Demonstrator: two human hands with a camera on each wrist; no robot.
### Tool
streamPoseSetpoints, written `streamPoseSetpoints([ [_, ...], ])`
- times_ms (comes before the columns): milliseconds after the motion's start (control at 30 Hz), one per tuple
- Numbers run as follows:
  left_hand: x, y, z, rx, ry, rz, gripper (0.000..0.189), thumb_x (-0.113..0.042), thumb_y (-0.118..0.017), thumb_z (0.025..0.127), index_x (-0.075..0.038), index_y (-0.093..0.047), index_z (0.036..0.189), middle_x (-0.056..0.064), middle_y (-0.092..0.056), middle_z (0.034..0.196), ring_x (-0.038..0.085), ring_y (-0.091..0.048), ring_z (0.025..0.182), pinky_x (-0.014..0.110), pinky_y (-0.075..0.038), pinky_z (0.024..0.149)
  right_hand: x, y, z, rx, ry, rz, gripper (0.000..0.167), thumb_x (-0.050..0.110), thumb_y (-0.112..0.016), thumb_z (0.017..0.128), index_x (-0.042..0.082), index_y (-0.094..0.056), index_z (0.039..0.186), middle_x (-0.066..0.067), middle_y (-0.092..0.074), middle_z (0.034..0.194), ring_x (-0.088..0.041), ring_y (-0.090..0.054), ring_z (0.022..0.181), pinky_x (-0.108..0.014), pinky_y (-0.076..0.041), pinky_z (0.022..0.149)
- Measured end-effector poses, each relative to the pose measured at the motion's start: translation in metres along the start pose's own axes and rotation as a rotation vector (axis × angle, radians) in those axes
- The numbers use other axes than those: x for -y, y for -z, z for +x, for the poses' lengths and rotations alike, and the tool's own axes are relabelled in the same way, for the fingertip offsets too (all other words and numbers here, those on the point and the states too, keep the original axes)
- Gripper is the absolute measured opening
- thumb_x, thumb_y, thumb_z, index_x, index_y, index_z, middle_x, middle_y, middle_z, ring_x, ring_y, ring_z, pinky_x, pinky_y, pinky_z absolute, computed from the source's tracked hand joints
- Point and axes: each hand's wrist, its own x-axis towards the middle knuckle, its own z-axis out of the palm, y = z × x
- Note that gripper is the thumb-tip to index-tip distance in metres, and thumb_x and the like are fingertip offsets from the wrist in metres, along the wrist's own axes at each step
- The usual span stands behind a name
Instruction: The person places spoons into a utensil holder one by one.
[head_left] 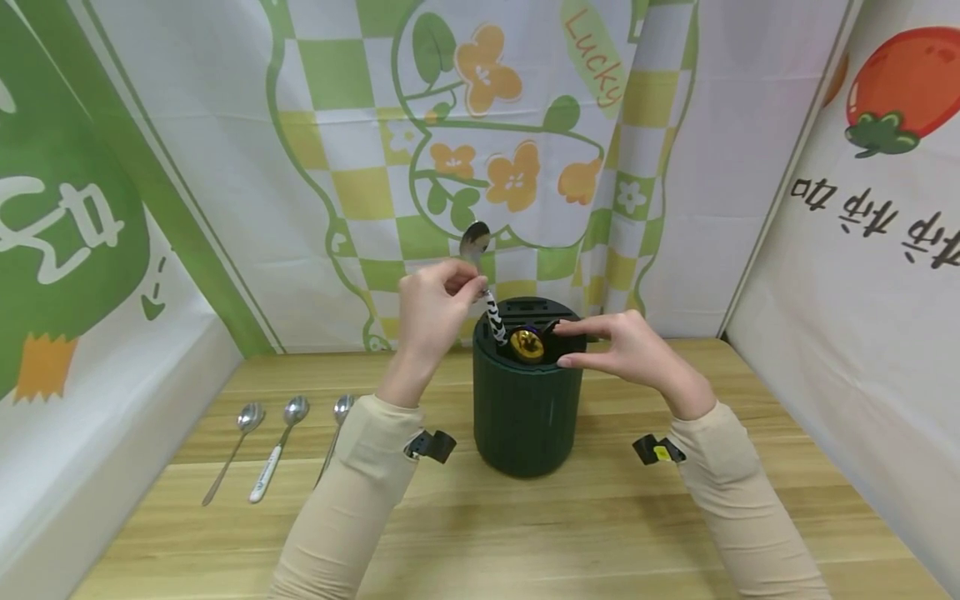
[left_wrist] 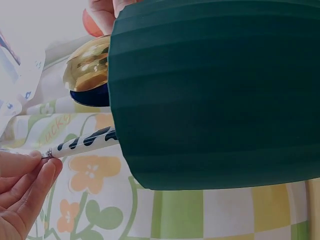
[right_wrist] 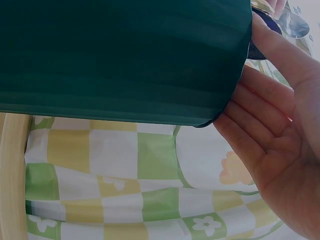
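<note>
My left hand [head_left: 438, 304] pinches a spoon [head_left: 476, 242] between thumb and fingers, bowl up. Its black-and-white patterned handle [left_wrist: 82, 142] points down into a dark green ribbed utensil holder [head_left: 527, 417]. A gold-coloured spoon bowl [head_left: 527, 345] sticks up from the holder's mouth, and a dark blue rounded shape [left_wrist: 92, 96] lies right against it in the left wrist view. My right hand [head_left: 622, 346] touches the holder's right rim, thumb toward the front and fairly straight fingers farther back. The holder's wall hides some of those fingertips in the right wrist view.
Three spoons lie on the wooden table [head_left: 525, 533] to the left: a plain one [head_left: 248, 417], a white-handled one [head_left: 265, 475] and one [head_left: 342, 408] partly behind my left sleeve. A printed curtain [head_left: 352, 167] hangs behind the holder, with cloth walls on both sides.
</note>
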Motion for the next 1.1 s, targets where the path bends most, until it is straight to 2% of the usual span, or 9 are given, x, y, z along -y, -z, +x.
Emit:
streamPoseSetpoints([
  [33,0.000,-0.001,0.000,0.005,-0.002,-0.001,0.010,-0.012,-0.071,0.084,-0.002,-0.073,0.086,0.008,-0.073,0.079,0.014,-0.068,0.065,0.025,-0.055,0.060,0.000,0.000,0.000,-0.001,0.002,-0.002,0.041,0.038,-0.072,0.082,0.019,-0.068,0.119,-0.001,-0.067,0.121,-0.009,-0.066,0.084,-0.039,-0.053,0.080],
  [200,0.002,-0.003,-0.002,0.035,-0.014,0.001,0.008,-0.011,-0.071,0.084,-0.003,-0.074,0.086,0.008,-0.073,0.079,0.013,-0.067,0.064,0.024,-0.055,0.060,0.000,0.000,0.000,-0.004,0.007,-0.011,0.041,0.038,-0.072,0.082,0.019,-0.068,0.118,-0.001,-0.066,0.121,-0.010,-0.064,0.075,-0.031,-0.048,0.072],
  [367,0.003,-0.006,-0.004,0.065,-0.008,0.002,0.008,-0.011,-0.071,0.085,-0.004,-0.074,0.084,0.007,-0.073,0.077,0.012,-0.067,0.063,0.025,-0.055,0.060,0.000,0.000,0.000,-0.008,0.009,-0.010,0.041,0.038,-0.073,0.082,0.019,-0.068,0.118,-0.001,-0.066,0.121,-0.009,-0.066,0.085,-0.030,-0.049,0.075],
  [467,0.005,-0.008,-0.005,0.077,0.002,-0.001,0.007,-0.011,-0.071,0.085,-0.005,-0.075,0.083,0.006,-0.073,0.077,0.012,-0.067,0.064,0.024,-0.055,0.061,0.000,0.000,0.000,-0.009,0.009,-0.007,0.041,0.038,-0.073,0.082,0.019,-0.068,0.118,-0.002,-0.067,0.120,-0.009,-0.066,0.085,-0.031,-0.049,0.074],
  [867,0.012,-0.014,-0.011,0.098,-0.031,0.074,0.008,-0.014,-0.074,0.083,-0.007,-0.077,0.085,0.007,-0.074,0.082,0.014,-0.069,0.067,0.025,-0.056,0.062,-0.001,-0.001,0.000,-0.012,0.009,-0.007,0.042,0.037,-0.073,0.082,0.018,-0.069,0.118,-0.002,-0.067,0.120,-0.014,-0.067,0.099,-0.040,-0.053,0.087],
  [967,0.013,-0.016,-0.012,0.101,-0.044,0.081,0.008,-0.014,-0.075,0.082,-0.006,-0.077,0.084,0.007,-0.074,0.083,0.015,-0.069,0.067,0.025,-0.056,0.063,-0.001,-0.001,0.000,-0.010,0.009,-0.014,0.042,0.037,-0.073,0.082,0.018,-0.068,0.118,-0.002,-0.066,0.121,-0.013,-0.068,0.095,-0.038,-0.053,0.084],
  [1100,0.017,-0.018,-0.013,0.118,-0.047,0.080,0.008,-0.015,-0.075,0.081,-0.007,-0.077,0.082,0.006,-0.074,0.082,0.015,-0.069,0.068,0.026,-0.056,0.063,-0.001,-0.001,0.000,-0.004,0.001,-0.024,0.042,0.038,-0.072,0.082,0.019,-0.068,0.119,-0.002,-0.066,0.121,-0.010,-0.064,0.079,-0.030,-0.048,0.072],
])
